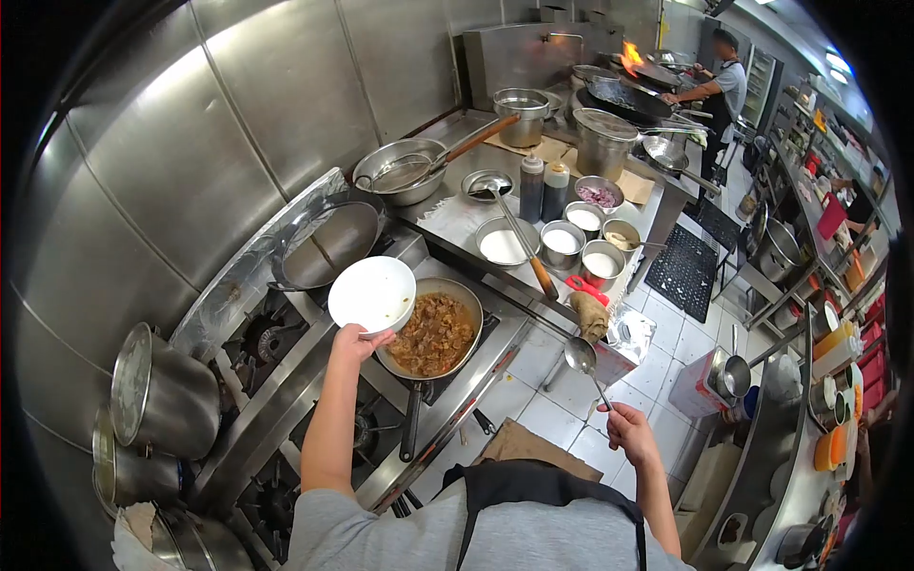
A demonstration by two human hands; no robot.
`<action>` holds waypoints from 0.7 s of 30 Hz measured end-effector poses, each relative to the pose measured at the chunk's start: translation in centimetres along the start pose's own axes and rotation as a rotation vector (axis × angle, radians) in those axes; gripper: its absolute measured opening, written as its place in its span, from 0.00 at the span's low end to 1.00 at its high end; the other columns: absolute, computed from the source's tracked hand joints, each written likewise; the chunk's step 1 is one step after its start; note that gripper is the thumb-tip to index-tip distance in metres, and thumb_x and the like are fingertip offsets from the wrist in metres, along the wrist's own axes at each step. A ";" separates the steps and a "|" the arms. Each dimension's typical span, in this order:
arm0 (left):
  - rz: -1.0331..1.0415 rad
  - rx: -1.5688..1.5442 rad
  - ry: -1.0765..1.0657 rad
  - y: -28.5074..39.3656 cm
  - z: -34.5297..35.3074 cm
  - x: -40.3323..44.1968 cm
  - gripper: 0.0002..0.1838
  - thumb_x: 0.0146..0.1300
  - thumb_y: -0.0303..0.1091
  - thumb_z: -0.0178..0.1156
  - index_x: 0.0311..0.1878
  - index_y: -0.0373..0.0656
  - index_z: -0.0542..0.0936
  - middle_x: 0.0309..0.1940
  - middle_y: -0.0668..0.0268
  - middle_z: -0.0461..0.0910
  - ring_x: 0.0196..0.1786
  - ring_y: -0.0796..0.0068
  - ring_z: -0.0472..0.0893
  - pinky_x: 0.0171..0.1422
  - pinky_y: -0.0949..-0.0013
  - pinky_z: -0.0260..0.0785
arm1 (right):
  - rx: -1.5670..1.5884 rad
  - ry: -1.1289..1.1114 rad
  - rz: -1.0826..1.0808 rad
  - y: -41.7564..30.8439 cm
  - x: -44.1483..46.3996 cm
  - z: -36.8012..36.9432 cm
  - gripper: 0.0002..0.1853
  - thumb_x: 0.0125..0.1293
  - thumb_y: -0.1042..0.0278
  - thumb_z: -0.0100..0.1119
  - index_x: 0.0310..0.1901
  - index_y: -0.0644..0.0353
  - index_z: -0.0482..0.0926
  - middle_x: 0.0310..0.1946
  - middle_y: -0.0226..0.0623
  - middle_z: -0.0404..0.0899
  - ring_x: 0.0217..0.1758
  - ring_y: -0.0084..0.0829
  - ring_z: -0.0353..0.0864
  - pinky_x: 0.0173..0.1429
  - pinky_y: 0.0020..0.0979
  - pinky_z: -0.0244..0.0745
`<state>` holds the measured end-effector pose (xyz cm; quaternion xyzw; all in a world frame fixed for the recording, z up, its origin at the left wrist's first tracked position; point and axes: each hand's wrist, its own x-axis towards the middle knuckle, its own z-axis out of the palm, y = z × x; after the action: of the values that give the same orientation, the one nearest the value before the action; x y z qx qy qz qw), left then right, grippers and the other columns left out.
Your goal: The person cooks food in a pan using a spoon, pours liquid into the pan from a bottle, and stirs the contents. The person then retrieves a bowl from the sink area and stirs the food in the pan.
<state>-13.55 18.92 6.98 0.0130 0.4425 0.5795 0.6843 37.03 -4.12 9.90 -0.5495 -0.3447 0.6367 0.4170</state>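
Pan (461, 291): set on the stove (255, 411), handle pointing back toward the person; any flame beneath it is not visible.
Food (433, 333): brown, chunky, spread over the pan base; in judgement, the pan is loaded. Degree of cooking cannot be told.
White bowl (372, 293): interior nearly bare, a few small specks on it; judged emptied, its contents probably those now in the pan.
Outstanding: the bowl is not yet set down and the ladle (581, 355) is not in the food; further work left cannot be established.
Left hand (364, 343): grasping the bowl by its near rim, just beside the pan; the food lies to its right, within easy reach. Exact tilt of the bowl cannot be told.
Right hand (628, 430): clenched round the end of the ladle handle, well apart from the food, which lies to its left and farther forward.
Ladle: metal, head directed away from the person, near the corner of the worktop (447, 221).
Squeeze bottles (531, 190): upright on the worktop, among metal containers (562, 240).
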 end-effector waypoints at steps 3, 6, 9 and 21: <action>-0.109 -0.096 -0.075 0.9 -0.4 0.2 0.34 0.53 0.21 0.38 0.65 0.29 0.45 0.63 0.33 0.44 0.61 0.15 0.47 0.65 0.37 0.58 | -0.031 0.050 0.043 0.3 -0.2 0.2 0.12 0.69 0.66 0.46 0.47 0.61 0.76 0.17 0.20 0.58 0.17 0.15 0.55 0.21 0.22 0.55; -0.132 -0.056 -0.217 1.4 -0.6 0.6 0.37 0.47 0.22 0.40 0.66 0.29 0.47 0.67 0.37 0.43 0.66 0.24 0.45 0.69 0.36 0.50 | -0.084 0.138 0.052 1.6 -0.4 -0.5 0.13 0.68 0.64 0.48 0.48 0.59 0.78 0.18 0.20 0.61 0.18 0.16 0.57 0.21 0.22 0.57; -0.137 -0.008 -0.204 0.4 4.4 -4.9 0.40 0.41 0.20 0.43 0.66 0.35 0.54 0.66 0.47 0.55 0.68 0.37 0.52 0.69 0.31 0.47 | -0.082 0.183 0.009 2.0 -1.8 -0.4 0.13 0.68 0.64 0.47 0.48 0.58 0.78 0.18 0.21 0.62 0.18 0.16 0.57 0.20 0.21 0.57; -0.414 0.543 -0.681 -15.3 22.4 -13.7 0.37 0.50 0.23 0.50 0.67 0.43 0.56 0.65 0.47 0.56 0.66 0.36 0.55 0.60 0.47 0.68 | 0.053 0.388 -0.037 7.4 -12.9 -12.1 0.13 0.68 0.65 0.44 0.47 0.59 0.76 0.15 0.23 0.61 0.14 0.18 0.58 0.18 0.25 0.56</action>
<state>13.17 13.91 20.55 0.2917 0.3219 0.2575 0.8632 48.50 -19.11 6.69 -0.6443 -0.2508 0.5198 0.5017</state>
